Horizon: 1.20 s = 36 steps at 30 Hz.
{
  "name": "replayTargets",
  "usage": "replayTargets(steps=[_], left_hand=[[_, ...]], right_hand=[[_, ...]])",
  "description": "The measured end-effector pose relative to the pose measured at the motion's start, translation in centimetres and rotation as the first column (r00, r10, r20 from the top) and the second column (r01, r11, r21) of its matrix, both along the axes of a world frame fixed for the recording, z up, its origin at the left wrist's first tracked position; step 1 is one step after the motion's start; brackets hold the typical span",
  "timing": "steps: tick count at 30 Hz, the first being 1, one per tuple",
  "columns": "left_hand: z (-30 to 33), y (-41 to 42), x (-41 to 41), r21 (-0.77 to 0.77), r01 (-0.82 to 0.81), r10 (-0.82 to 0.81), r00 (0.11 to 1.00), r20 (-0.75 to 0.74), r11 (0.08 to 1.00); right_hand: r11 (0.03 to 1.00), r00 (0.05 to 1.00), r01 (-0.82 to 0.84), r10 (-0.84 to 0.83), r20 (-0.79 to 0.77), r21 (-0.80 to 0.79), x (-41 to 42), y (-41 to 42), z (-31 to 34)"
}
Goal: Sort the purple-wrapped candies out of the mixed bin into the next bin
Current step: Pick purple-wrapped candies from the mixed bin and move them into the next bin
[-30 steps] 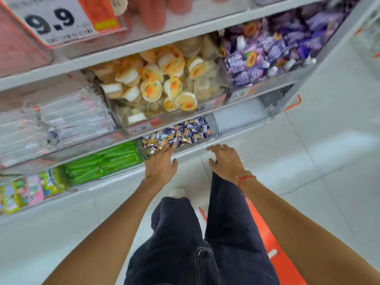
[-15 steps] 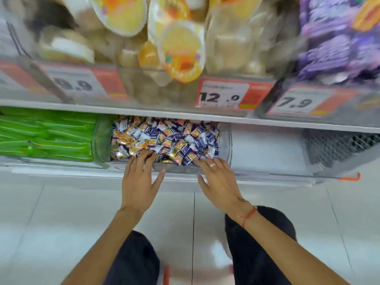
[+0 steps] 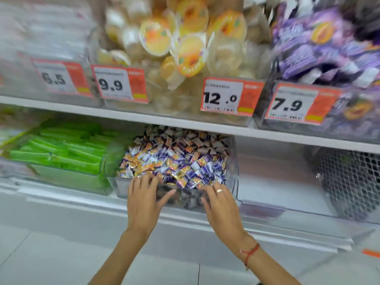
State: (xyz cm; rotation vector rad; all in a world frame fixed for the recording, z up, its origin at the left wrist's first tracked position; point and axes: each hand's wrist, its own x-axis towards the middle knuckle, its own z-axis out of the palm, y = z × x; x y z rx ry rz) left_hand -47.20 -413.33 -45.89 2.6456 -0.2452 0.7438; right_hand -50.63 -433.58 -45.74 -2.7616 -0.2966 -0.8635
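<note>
A clear mixed bin (image 3: 233,161) on the bottom shelf holds a heap of small purple-wrapped and orange-wrapped candies (image 3: 176,159). Its right neighbour is a clear bin (image 3: 273,182) with nothing visible in it. My left hand (image 3: 144,200) lies against the mixed bin's front wall, fingertips at the rim by the front-left candies. My right hand (image 3: 220,204), with a ring, reaches the rim at the front right, fingers bent over the edge. Neither hand visibly holds a candy.
A bin of green packets (image 3: 67,149) sits left of the mixed bin. A wire mesh basket (image 3: 349,179) stands at the far right. The shelf above carries jelly cups (image 3: 185,48), purple bags (image 3: 324,44) and price tags (image 3: 228,97). White floor tiles lie below.
The view has come closer to the bottom shelf. Both hands have stayed at the mixed bin's front rim, fingertips now curled a little more over the edge.
</note>
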Motion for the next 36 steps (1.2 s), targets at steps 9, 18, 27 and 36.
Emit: replayTargets(steps=[9,18,27,36], left_hand=[[1.3,1.1,0.8,0.001,0.026,-0.026,0.997,-0.067,1.000],[2.2,1.3,-1.8,-0.071,0.088,-0.084,0.995,0.050,0.994],[1.2,2.1,-5.0,-0.132,0.079,-0.086,0.995,-0.051,0.988],[3.4,1.6,-5.6,-0.122,0.090,-0.094,0.995,-0.029,0.988]], right_hand=[[0.983,0.991,0.028,-0.004,-0.134,0.181,0.4,0.3,-0.3],[0.984,0.989,-0.031,0.055,-0.138,0.174,-2.4,-0.8,1.8],[0.980,0.990,-0.020,0.047,-0.132,0.199,-6.2,0.6,0.5],[0.968,0.973,-0.092,0.137,-0.187,0.232,-6.5,-0.9,2.5]])
